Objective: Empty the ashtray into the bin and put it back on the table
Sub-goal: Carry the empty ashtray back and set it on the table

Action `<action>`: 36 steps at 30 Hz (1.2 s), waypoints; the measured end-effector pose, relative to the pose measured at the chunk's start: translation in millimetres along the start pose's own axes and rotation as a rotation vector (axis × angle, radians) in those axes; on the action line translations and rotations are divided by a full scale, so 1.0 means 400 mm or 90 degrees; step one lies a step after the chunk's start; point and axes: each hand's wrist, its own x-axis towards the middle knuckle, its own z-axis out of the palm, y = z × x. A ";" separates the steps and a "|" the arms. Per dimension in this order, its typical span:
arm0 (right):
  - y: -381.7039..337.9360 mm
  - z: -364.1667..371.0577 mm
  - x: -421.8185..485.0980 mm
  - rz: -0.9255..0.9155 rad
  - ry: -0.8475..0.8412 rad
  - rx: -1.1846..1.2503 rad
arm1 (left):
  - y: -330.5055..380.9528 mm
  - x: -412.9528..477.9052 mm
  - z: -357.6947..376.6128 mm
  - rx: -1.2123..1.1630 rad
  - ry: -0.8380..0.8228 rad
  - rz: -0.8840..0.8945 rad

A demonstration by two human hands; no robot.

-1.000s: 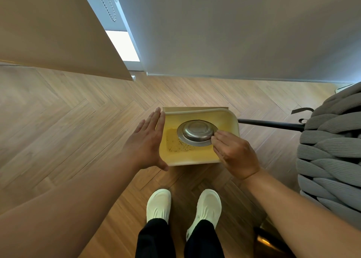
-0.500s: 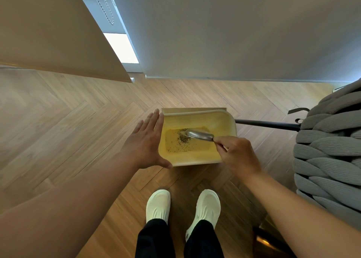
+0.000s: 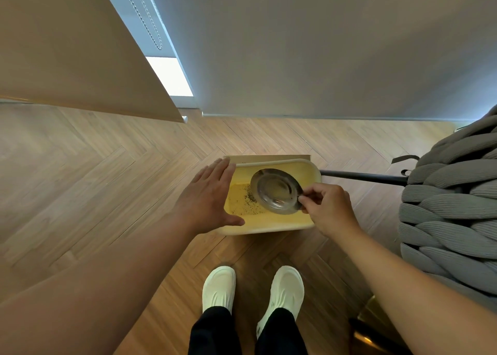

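Note:
A round metal ashtray point(image 3: 277, 190) hangs over the open yellow bin point(image 3: 282, 223), its hollow side turned up toward me. My right hand point(image 3: 326, 206) pinches its right rim between thumb and fingers. Dark ash specks lie on the bin's floor to the left of the ashtray. My left hand point(image 3: 208, 198) rests flat against the bin's left rim, fingers straight and together, thumb along the near corner. The bin stands on the wooden floor just ahead of my feet.
A grey chunky-knit seat point(image 3: 451, 209) fills the right side, with a black bar point(image 3: 363, 177) running from it toward the bin. A wall and a window blind stand behind the bin. A beige panel point(image 3: 67, 50) hangs at upper left. My white shoes point(image 3: 219, 287) stand below the bin.
The ashtray was upside down over the bin, then on edge as ash fell out, and now faces hollow side up. My left hand has stayed on the bin's rim.

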 end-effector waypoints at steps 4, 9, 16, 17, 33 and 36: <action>-0.014 -0.005 0.005 0.055 -0.016 0.071 | 0.013 0.001 -0.008 -0.010 0.005 0.015; -0.023 -0.013 0.015 0.135 -0.060 0.165 | 0.027 0.005 -0.009 -0.017 -0.004 0.018; -0.036 -0.022 0.009 0.166 -0.110 0.266 | 0.033 0.006 0.002 -0.036 -0.002 0.028; -0.037 -0.023 0.008 0.169 -0.118 0.277 | 0.032 0.006 0.003 -0.041 0.000 0.033; -0.043 -0.037 0.006 0.158 -0.182 0.297 | 0.038 0.007 0.003 -0.062 0.010 0.032; -0.048 -0.048 0.007 0.118 -0.188 0.257 | 0.038 0.006 0.003 -0.058 0.004 0.034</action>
